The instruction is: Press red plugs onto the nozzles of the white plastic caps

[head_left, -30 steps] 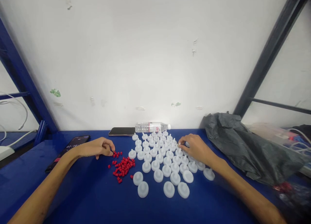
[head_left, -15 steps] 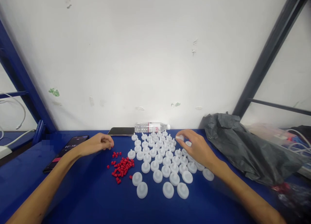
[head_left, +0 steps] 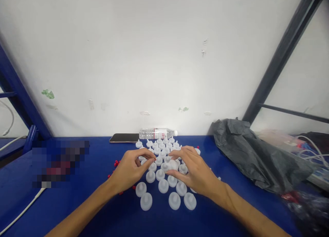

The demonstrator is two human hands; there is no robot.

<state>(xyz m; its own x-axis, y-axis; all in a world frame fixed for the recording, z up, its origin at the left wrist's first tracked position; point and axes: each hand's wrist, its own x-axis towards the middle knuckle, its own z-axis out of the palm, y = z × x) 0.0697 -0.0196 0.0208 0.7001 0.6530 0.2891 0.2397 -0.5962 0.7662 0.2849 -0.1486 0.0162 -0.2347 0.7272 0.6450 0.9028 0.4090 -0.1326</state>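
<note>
The left hand (head_left: 131,169) pinches a red cap (head_left: 155,159); the right hand (head_left: 197,167) grips a white disc (head_left: 173,164) between thumb and fingers. The cap is near the disc, to its left; the disc's axis is unclear.

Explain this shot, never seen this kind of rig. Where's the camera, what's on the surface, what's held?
No machine here: a person works with two bare hands. The camera sits on their head, looking forward and down.

On the blue table stand many white stemmed discs. Small red pieces lie partly hidden by the left hand. Behind are a dark-screened phone and a clear bottle on its side; a grey plastic bag lies right.

The left fingertips pinch something small and red; the right hand appears to hold one white disc.
</note>
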